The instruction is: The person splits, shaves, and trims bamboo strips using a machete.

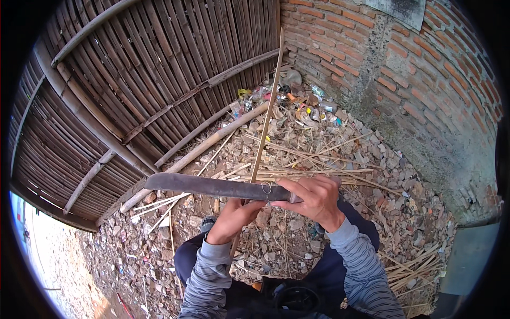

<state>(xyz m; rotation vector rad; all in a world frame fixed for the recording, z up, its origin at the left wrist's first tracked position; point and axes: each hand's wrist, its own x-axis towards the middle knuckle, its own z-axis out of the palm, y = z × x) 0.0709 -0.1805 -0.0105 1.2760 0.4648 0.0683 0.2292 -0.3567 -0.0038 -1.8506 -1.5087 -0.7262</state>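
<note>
A long machete (pixel 207 186) with a dark, broad blade lies level across the middle of the view, its rounded tip to the left. My right hand (pixel 317 201) is closed round its handle, forefinger stretched along toward the blade. Behind the blade a long, thin bamboo strip (pixel 265 122) rises toward the wall corner, and its lower end runs down between my legs. My left hand (pixel 234 219) is closed on this strip just under the blade, its thumb pointing right near my right hand. The blade crosses in front of the strip; whether its edge touches is hidden.
Split bamboo strips (pixel 313 154) lie on the stony ground ahead, and a pile of strips (pixel 417 271) lies at the right. A bamboo fence (pixel 159 69) stands left, a brick wall (pixel 404 69) right. A bamboo pole (pixel 212 138) and litter (pixel 319 101) lie near the corner.
</note>
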